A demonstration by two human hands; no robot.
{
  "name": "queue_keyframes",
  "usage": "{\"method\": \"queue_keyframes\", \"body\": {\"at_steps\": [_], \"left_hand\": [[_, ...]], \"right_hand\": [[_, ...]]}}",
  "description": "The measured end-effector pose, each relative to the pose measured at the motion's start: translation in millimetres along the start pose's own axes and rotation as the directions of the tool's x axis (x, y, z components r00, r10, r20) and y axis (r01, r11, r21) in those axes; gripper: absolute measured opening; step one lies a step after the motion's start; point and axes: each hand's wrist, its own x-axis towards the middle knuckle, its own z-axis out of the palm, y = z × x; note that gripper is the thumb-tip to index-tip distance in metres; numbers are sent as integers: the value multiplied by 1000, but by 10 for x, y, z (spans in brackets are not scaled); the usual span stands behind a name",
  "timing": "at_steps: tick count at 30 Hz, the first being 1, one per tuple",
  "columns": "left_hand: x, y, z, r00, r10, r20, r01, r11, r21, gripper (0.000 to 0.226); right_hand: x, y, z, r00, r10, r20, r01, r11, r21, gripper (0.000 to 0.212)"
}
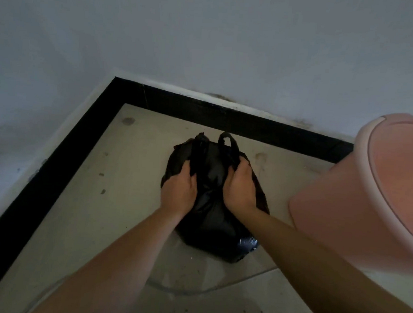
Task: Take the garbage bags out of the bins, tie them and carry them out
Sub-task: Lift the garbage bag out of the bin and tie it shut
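A pale bluish wall (209, 34) fills the far half of the view and meets a light tiled floor (87, 209) at a corner, edged by a black skirting strip (53, 165). At the right stands a pink plastic bin (381, 193), partly cut off by the frame, its rim turned toward the camera. Just left of it, out of the bin and resting on the floor near the corner, sits a filled black garbage bag (208, 220). The left hand (178, 188) grips the bag's upper left side, fingers curled into the plastic. The right hand (241, 188) does the same on the upper right. Between and beyond the hands two loose handle loops (228, 140) stick up, untied. Small dark stains (128, 120) dot the floor at far left.
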Motion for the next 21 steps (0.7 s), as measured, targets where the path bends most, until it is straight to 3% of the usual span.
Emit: {"method": "queue_keyframes", "body": {"at_steps": [3, 9, 12, 15, 17, 19, 21], "left_hand": [[6, 21, 45, 1000, -4, -7, 4, 1000, 25, 40], [135, -31, 106, 989, -45, 143, 27, 992, 123, 42], [189, 35, 5, 986, -109, 129, 119, 990, -74, 32], [322, 215, -211, 983, -184, -28, 161, 916, -366, 28], [457, 382, -377, 962, -271, -44, 193, 783, -591, 23], [585, 537, -546, 942, -330, 63, 241, 533, -811, 20], [674, 660, -710, 931, -295, 215, 298, 275, -914, 21]], "right_hand": [[49, 40, 20, 999, 15, 37, -14, 1000, -24, 46], [181, 111, 3, 989, 33, 142, -28, 999, -34, 41], [222, 77, -91, 975, 63, 212, -75, 996, 49, 41], [276, -105, -216, 986, 29, 162, -62, 977, 205, 34], [332, -261, -305, 993, -19, 118, -15, 961, 278, 29], [393, -408, -409, 992, -73, 104, 40, 955, 295, 30], [431, -515, -527, 982, -137, 132, 104, 968, 227, 28]]}}
